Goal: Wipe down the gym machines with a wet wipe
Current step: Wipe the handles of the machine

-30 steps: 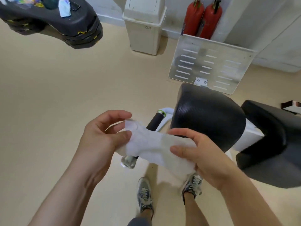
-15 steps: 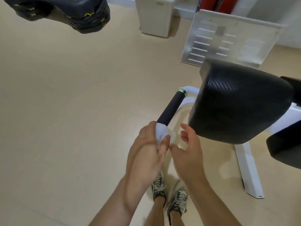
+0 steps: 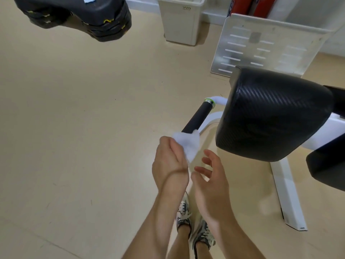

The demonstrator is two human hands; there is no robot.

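The crumpled white wet wipe (image 3: 187, 144) is bunched over the near end of a black cylindrical foam handle (image 3: 198, 116), hiding the tip of the bar. The left hand (image 3: 169, 161) grasps the wipe with fingers curled round it, wrist bent toward the camera; whether those fingers also close on the bar beneath cannot be told. The right hand (image 3: 211, 180) hovers just beside it, palm turned inward, fingers relaxed and slightly spread, holding nothing and apart from both wipe and handle. At its far end the handle carries a green and silver ring (image 3: 210, 100) and joins a white tubular metal frame (image 3: 285, 193), whose flat foot rests on the beige floor (image 3: 74, 109) toward its right side. Above the frame sits a large black pad with a carbon-weave surface (image 3: 270, 113), near the right of the handle, and a second black padded cushion (image 3: 328, 165) is cut off by the right edge of the view. Behind the pad a pale metal plate with rows of slots (image 3: 261, 47) stands tilted. Along the far edge of the floor stand a cream plastic waste bin (image 3: 182, 21) and red fire extinguishers (image 3: 261, 6). Stacked black step platforms (image 3: 84, 14) fill the far left corner. Below the hands, patterned grey sneakers (image 3: 203, 236) stand on the floor's near edge.
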